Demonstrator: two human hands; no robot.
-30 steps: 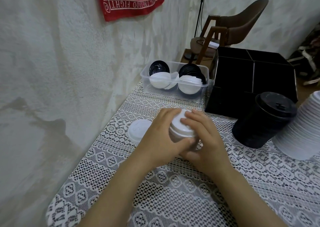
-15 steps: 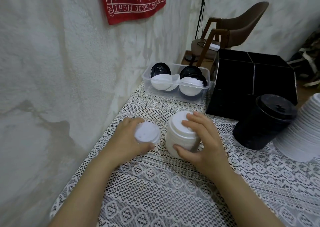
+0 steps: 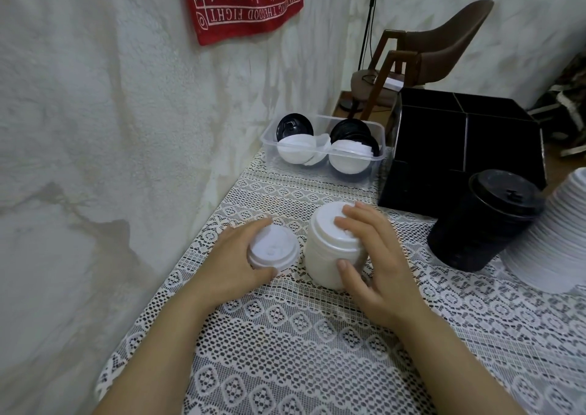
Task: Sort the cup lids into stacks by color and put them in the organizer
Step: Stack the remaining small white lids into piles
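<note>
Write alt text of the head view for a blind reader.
A person's left hand holds one white lid beside a white lid stack gripped by the right hand, on a lace tablecloth. Behind: a black lid stack, a clear bin of lids, a black organizer.

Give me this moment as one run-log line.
left hand: grips single white lid | right hand: holds white lid stack | black lid stack: outside organizer | clear bin: mixed lids inside

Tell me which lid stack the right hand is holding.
The short white stack in the middle, under the right hand; the black stack and the bigger white stack farther right stand untouched.
</note>
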